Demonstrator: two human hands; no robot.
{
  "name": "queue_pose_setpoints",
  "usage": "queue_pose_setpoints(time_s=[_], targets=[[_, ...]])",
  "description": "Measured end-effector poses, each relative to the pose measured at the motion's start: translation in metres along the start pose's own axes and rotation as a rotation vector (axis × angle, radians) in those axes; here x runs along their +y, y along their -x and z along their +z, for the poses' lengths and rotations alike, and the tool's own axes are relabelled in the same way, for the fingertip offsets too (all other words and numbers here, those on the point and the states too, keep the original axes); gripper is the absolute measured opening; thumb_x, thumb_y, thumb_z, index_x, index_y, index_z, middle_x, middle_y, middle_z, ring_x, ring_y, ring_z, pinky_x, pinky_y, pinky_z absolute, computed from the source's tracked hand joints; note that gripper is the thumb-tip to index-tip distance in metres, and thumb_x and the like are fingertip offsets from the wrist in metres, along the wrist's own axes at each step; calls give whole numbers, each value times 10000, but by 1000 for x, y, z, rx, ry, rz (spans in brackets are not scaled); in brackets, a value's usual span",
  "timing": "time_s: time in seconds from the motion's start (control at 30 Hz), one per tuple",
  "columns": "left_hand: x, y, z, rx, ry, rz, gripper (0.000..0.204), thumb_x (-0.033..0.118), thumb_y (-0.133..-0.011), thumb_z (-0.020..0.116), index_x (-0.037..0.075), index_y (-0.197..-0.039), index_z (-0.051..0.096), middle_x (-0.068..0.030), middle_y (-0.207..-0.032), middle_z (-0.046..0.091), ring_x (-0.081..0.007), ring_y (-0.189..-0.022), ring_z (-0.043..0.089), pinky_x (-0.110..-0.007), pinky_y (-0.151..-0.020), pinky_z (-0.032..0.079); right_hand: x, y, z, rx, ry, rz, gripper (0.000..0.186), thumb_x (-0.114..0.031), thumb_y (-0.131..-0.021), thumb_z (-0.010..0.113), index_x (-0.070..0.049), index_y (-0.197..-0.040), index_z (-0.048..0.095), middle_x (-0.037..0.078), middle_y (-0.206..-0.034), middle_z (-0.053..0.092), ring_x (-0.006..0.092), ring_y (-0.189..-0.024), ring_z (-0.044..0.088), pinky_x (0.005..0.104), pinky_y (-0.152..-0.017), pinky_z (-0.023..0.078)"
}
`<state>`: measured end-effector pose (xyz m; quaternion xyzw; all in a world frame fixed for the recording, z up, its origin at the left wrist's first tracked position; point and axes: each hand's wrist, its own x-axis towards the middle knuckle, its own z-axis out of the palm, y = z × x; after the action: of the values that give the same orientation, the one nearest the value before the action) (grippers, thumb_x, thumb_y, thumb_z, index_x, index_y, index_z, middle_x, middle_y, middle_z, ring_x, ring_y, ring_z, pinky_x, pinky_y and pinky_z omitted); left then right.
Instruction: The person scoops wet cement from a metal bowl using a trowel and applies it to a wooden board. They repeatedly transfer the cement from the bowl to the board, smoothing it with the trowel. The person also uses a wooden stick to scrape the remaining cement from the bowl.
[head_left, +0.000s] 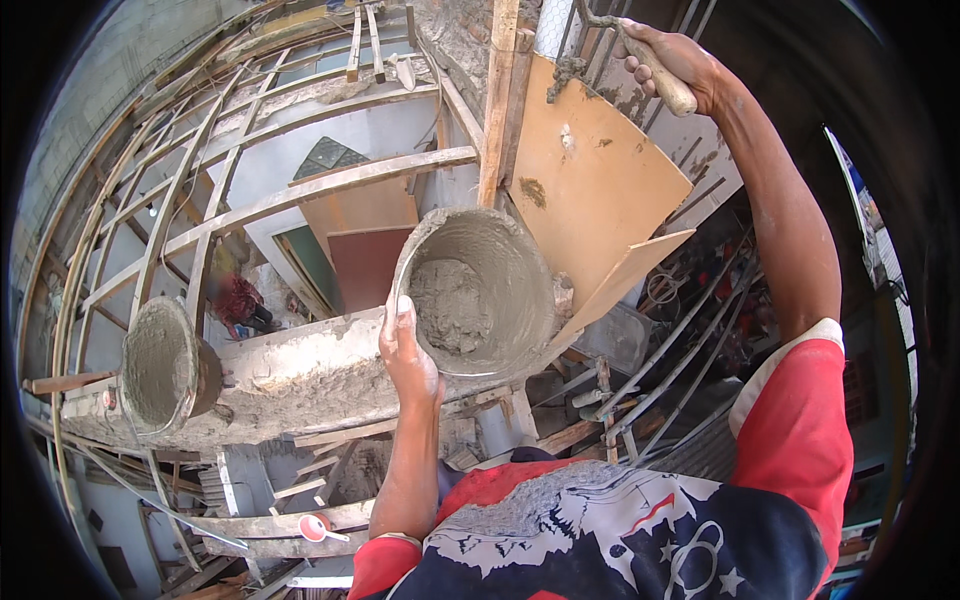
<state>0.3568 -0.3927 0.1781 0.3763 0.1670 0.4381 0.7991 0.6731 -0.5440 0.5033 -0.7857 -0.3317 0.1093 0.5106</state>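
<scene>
The left hand (408, 352) is closed on the near rim of a mortar-caked bucket (480, 290), thumb over the lip, holding it tilted toward the person at chest height against a mortar-crusted beam (290, 375). The bucket appears about a third full of wet grey mortar (450, 305). The right hand (675, 62) is raised well above, fist wrapped round the pale wooden handle of a trowel (600, 40), whose blade sits near the top of a leaning plywood board (590, 180) beside an upright timber post (497, 100). A second bucket (165, 365), also coated, rests on the far left end of the beam, well apart. Risk as judged: the bucket is held by one hand only at its rim, so a slip or a shift of the load could tip mortar down through the open scaffold poles (200, 210), where a blurred figure is visible below. Mortar dropping from the raised trowel is a further hazard. The trowel blade is partly cut off at the upper edge; the footing is hidden beneath the person's shirt, and the bucket's handle cannot be made out.
</scene>
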Motion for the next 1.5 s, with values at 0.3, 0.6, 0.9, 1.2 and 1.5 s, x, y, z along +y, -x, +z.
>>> queue_pose_setpoints(time_s=[0.3, 0.6, 0.9, 1.2, 1.5], targets=[[3, -2, 14, -60, -124, -25, 560, 306, -1065, 591, -70, -1472, 511, -141, -1425, 588, -206, -1315, 532, -364, -1159, 374, 37, 181, 70, -395, 982, -3, 349, -284, -949, 669, -6, -1158, 675, 174, -914, 697, 344, -888, 703, 478, -854, 553], [17, -3, 18, -50, -169, 9, 482, 172, -1039, 600, -75, -1450, 544, -115, -1351, 625, -171, -1258, 540, -333, -1135, 371, 87, 205, 81, -348, 1042, -124, 480, -143, -852, 767, -6, -1272, 580, 230, -1045, 678, 422, -1056, 666, 504, -927, 536], [11, 25, 31, -278, -553, 141, 583, 102, -959, 621, -116, -1481, 483, -218, -1563, 485, -278, -1490, 398, -390, -1243, 242, 150, 194, 143, -285, 1532, -556, 288, -127, -890, 646, -10, -1149, 601, 152, -1041, 584, 310, -930, 671, 414, -784, 595], [-1, 48, 39, -423, -716, 247, 543, 114, -934, 628, -3, -1462, 574, -237, -1583, 453, -341, -1526, 344, -482, -1267, 164, 132, 200, 101, -252, 1532, -436, 222, -109, -918, 605, 0, -1112, 605, 125, -997, 633, 313, -859, 723, 406, -699, 590], [2, 48, 34, -557, -758, 293, 519, 142, -926, 623, 13, -1429, 613, -158, -1506, 570, -317, -1537, 335, -535, -1275, 84, 215, 186, 114, -856, 905, -95, 340, -243, -873, 736, 71, -999, 706, 189, -782, 721, 306, -790, 745, 444, -717, 572]])
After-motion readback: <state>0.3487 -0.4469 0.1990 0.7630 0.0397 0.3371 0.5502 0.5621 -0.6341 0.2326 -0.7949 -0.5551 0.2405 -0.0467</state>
